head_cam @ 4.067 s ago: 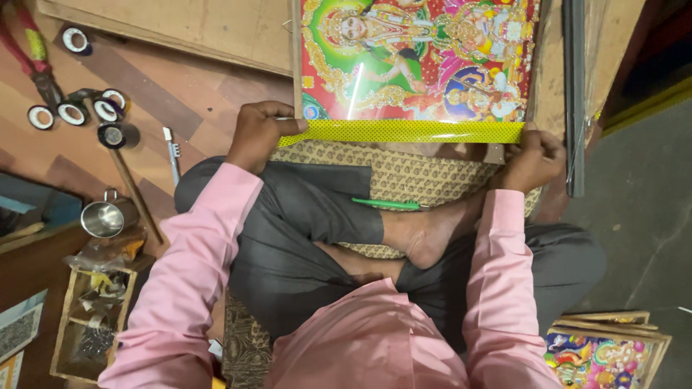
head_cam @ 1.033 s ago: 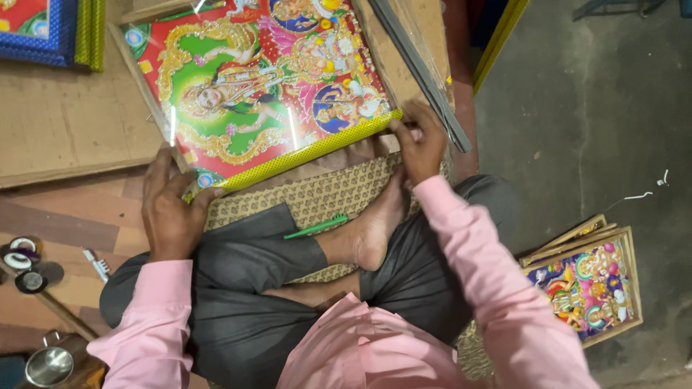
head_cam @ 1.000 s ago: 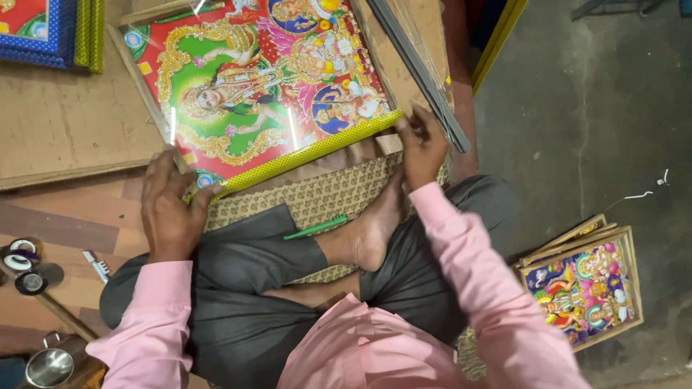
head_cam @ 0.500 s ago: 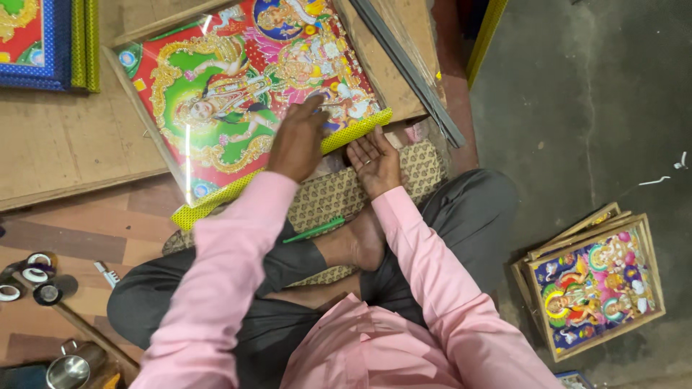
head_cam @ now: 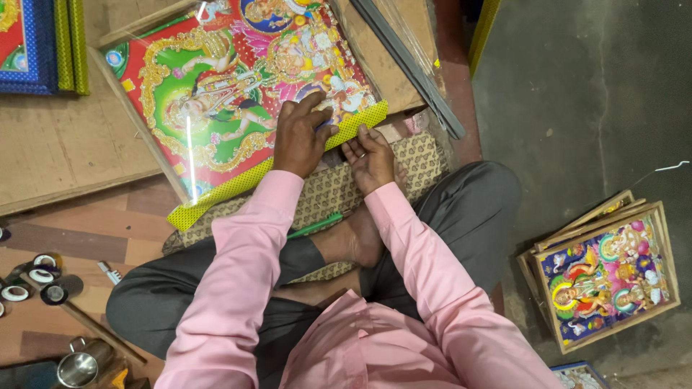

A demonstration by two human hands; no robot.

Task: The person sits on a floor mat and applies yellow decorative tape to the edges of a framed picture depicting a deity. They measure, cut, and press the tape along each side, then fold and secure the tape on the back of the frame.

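Observation:
A large colourful religious print (head_cam: 216,101) under glossy film lies on a wooden board (head_cam: 58,158) in front of me. A yellow patterned frame strip (head_cam: 216,194) runs along its near edge. My left hand (head_cam: 299,137) lies flat on the print just above the strip, fingers spread. My right hand (head_cam: 371,157) is beside it, fingertips touching the strip's near edge over a woven mat (head_cam: 411,162). Neither hand grips anything. I sit cross-legged in a pink shirt, and a green pen (head_cam: 317,225) rests by my foot.
A stack of framed prints (head_cam: 605,274) sits on the grey floor at right. Grey metal strips (head_cam: 411,65) lie beyond the print. A blue-framed picture (head_cam: 29,43) is top left. Tape rolls (head_cam: 40,277), a wooden-handled tool (head_cam: 94,328) and a steel cup (head_cam: 76,369) are lower left.
Both hands left the two ends of the yellow strip and came together near its right part. The left hand now presses flat on the print. The view swung right.

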